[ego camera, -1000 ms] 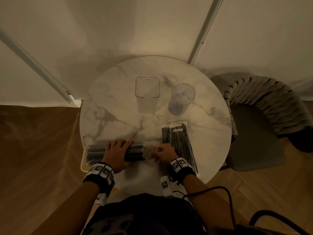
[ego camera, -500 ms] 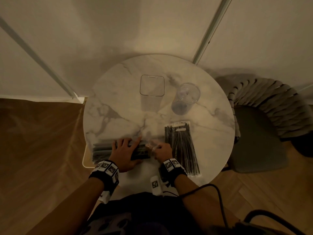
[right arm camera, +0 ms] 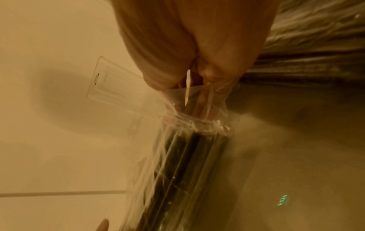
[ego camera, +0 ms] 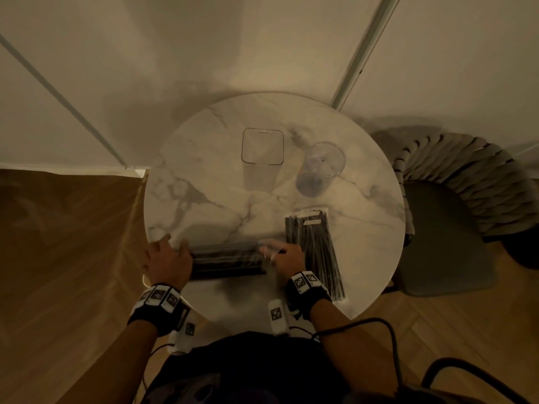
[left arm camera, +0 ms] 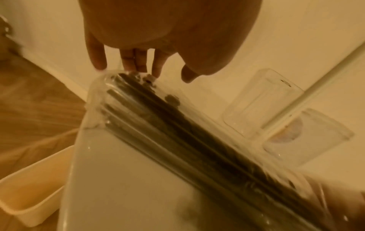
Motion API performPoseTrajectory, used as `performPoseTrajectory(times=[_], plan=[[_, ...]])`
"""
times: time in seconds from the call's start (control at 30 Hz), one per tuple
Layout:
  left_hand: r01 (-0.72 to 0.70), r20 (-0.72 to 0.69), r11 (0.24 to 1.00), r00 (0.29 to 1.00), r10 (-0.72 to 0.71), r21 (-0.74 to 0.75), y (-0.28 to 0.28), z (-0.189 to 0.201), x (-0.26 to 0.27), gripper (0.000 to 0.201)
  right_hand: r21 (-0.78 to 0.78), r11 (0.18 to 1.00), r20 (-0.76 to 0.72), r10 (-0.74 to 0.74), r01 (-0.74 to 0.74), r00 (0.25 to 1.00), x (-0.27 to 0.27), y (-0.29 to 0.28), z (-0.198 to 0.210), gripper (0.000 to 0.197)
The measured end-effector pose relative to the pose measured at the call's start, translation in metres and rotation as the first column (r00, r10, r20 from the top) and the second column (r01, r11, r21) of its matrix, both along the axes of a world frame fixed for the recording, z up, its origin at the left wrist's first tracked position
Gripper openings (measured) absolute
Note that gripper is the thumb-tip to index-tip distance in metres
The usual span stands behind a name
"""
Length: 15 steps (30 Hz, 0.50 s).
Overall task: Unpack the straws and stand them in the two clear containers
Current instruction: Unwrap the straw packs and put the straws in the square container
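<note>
Here's the wrapped pack of black straws (ego camera: 229,259) lying flat along the near edge of the round marble table (ego camera: 204,176), its long axis running straight across from left to right, and a hand posted at each end of it. The right hand (ego camera: 287,258) has its fingers curled, pinching the loose clear wrapper at the pack's right end; the right wrist view shows the film bunched between thumb and fingertips with the straw ends just beyond. The left hand (ego camera: 167,259) sits at the opposite end with fingers fairly straight and spread, fingertips (left arm camera: 131,65) against the closed butt of the pack, bracing it and gripping nothing. So everything turns on that line: the opening lies on the right hand's side, the stop on the left, and any pull looks like it has to run along the pack's length, rightward, while the left holds firm. A second pack (ego camera: 313,252) lies just beside the right hand, toward the right edge, its axis pointing away from the near edge. The square container (ego camera: 262,147) and the round container (ego camera: 320,167) stand upright near the far edge, well apart from both hands, no straws in either.
</note>
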<state>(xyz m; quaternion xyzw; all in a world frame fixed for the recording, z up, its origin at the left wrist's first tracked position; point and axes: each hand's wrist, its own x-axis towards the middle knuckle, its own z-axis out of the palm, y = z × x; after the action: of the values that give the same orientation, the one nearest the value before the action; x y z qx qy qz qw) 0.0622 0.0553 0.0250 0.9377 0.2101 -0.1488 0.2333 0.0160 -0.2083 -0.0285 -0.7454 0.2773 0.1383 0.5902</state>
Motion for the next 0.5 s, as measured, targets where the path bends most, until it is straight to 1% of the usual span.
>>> performPoseTrajectory(times=[0.07,0.17,0.2,0.23,0.3,0.33,0.37,0.43,0.5], plan=[[-0.100,-0.038,0.993,0.994,0.098,-0.066,0.006,0.001,0.002,0.058,0.025,0.999,-0.003,-0.023,0.023,1.000,0.000,0.000,0.001,0.021],[-0.240,-0.086,0.947,0.970,0.227,-0.215,0.014,-0.009,0.003,0.057,0.016,0.998,0.000,-0.068,0.068,0.998,-0.001,0.006,0.002,0.014],[-0.297,-0.096,0.914,0.955,0.281,-0.277,0.016,-0.013,0.003,0.059,0.007,0.997,0.007,-0.076,0.076,0.997,-0.002,0.007,0.001,0.015],[-0.364,-0.112,0.865,0.931,0.347,-0.345,0.017,-0.015,0.003,0.060,0.006,0.997,0.018,-0.079,0.079,0.997,-0.002,0.008,0.000,0.016],[-0.478,-0.149,0.743,0.871,0.467,-0.469,0.017,-0.015,0.004,0.058,-0.028,0.999,0.037,-0.033,0.034,0.999,-0.005,0.010,0.000,0.017],[-0.501,-0.160,0.699,0.854,0.495,-0.511,0.016,-0.013,0.005,0.053,-0.059,0.998,0.035,-0.001,0.004,0.999,-0.007,0.010,0.000,0.017],[-0.506,-0.161,0.675,0.847,0.507,-0.537,0.016,-0.011,0.006,0.047,-0.085,0.996,0.031,0.015,-0.012,0.999,-0.008,0.011,0.001,0.016],[-0.500,-0.164,0.663,0.849,0.502,-0.557,0.015,-0.009,0.008,0.036,-0.096,0.995,0.034,-0.001,0.005,0.999,-0.011,0.010,0.005,0.012],[-0.489,-0.179,0.674,0.860,0.478,-0.554,0.016,-0.008,0.009,0.031,-0.072,0.996,0.042,-0.044,0.047,0.998,-0.014,0.007,0.010,0.008]])
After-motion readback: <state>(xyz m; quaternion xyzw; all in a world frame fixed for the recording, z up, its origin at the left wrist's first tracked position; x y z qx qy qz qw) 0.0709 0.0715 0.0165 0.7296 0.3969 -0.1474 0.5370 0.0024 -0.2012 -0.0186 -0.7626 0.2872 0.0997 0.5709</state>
